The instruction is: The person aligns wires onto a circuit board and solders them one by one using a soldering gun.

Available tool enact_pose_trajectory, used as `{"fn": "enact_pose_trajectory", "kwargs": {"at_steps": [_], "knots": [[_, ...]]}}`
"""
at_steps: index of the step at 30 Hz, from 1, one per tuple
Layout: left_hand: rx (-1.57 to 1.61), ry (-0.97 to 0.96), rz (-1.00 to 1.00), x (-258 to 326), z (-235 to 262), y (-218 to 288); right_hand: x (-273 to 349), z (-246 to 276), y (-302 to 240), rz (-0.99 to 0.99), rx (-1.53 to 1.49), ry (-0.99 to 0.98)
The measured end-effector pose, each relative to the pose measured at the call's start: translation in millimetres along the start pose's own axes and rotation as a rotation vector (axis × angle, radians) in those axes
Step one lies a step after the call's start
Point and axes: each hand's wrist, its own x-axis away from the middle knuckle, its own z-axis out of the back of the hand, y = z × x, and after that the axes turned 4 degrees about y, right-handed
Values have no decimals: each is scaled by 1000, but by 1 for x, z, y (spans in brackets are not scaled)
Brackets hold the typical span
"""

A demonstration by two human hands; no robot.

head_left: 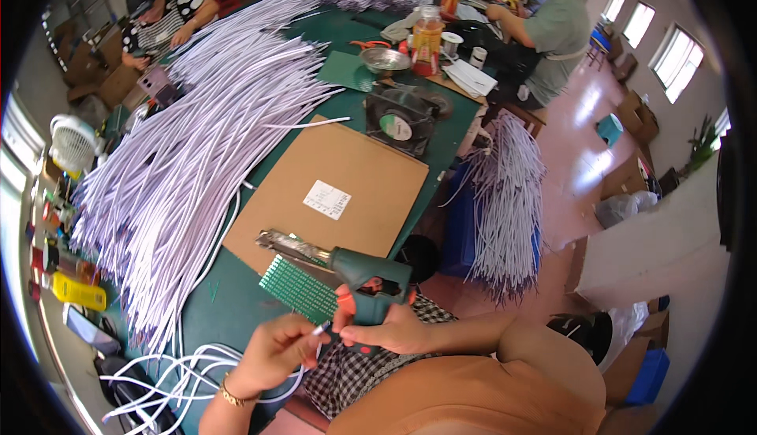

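Left hand: the left hand (pixel 280 348) is pinched narrow, thumb and fingertips on the end of a white cable (pixel 319 329). Gold bracelet (pixel 236 392) on that wrist.
Right hand: the right hand (pixel 394 329) is wrapped round the grip of a green pistol-style tool (pixel 369 277) with orange bits, so yeah, it's full.
Cable end: up off the table (pixel 209 301), by its near edge and right beside the tool's grip. Can't tell if the two touch.
Nozzle: silvery metal nozzle (pixel 296 247) points left, above the cardboard's near edge. Can't tell if it's resting on anything.
Green boards: perforated panel (pixel 298 287) lying under the nozzle, close to the table's near edge.
Cardboard: flat brown sheet (pixel 367 175) with a white label (pixel 328 200), its right corner by the table's right edge.
Cable mountain: huge heap of white cables (pixel 205 112) all down the table's left side, plus a loose tangle (pixel 185 376) at the near left corner.
Far right edge: black fan (pixel 398 119), metal bowl (pixel 385 59), jar with a red base (pixel 426 41).
Off the table: blue bin (pixel 456 230) beside the right edge, another cable bundle (pixel 509 198) spilling over it.
Company: one person (pixel 162 29) at the far left, another (pixel 556 33) at the far right.
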Motion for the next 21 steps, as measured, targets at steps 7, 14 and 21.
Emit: {"fn": "enact_pose_trajectory", "kwargs": {"at_steps": [7, 14, 21], "knots": [[110, 0, 136, 8, -10, -30, -9, -10, 18, -23, 39, 13], [-282, 172, -93, 7, -14, -38, -7, -16, 29, 148, 47, 51], [476, 65, 158, 9, -17, -37, -16, -2, 33, 480, 590, -51]]}}
